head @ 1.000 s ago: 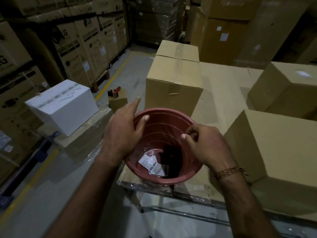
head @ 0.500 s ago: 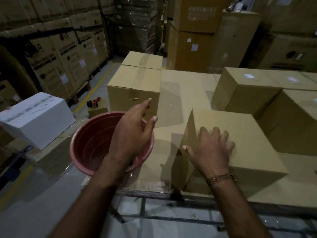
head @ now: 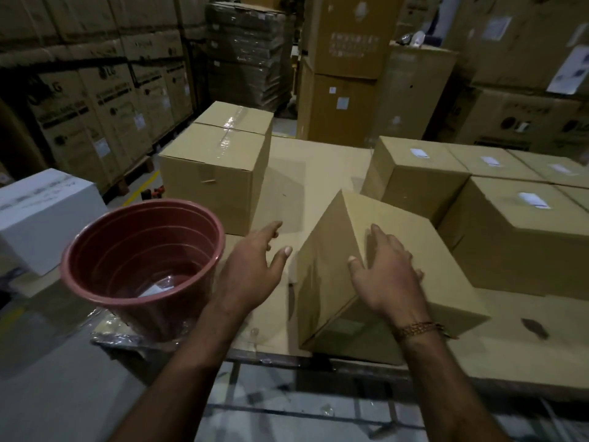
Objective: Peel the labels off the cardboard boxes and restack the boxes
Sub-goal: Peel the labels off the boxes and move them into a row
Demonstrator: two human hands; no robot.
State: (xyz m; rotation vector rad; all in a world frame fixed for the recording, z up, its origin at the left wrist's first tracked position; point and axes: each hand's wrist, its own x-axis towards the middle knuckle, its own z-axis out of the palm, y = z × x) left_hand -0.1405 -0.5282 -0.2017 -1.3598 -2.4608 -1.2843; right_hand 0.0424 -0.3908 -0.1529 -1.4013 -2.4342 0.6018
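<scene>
- Step in hand, as I judge it: a peeled box point(head: 382, 275) is being taken up for restacking. It stands tilted on the cardboard-covered tabletop point(head: 318, 161), near the front edge, its near corner raised, and no label shows on its visible faces.
- Right hand point(head: 387, 275) lies on the box's top face near the ridge, fingers spread and nearly straight, thumb on the left face. The grip is wide and flat, pressing rather than clasping.
- Left hand point(head: 251, 266) hangs between the bucket point(head: 143, 266) and the box, fingers spread and relaxed, grip wide, touching nothing that I can see.
- Next move, likely: the left hand must come onto the box's left face so both hands can lift it or lay it flat beside the taped boxes point(head: 220, 173) at the back left.
- Labelled boxes point(head: 516, 231) wait on the right, white stickers on their tops, still to peel.
- The bucket holds what look like peeled labels point(head: 156, 290).
</scene>
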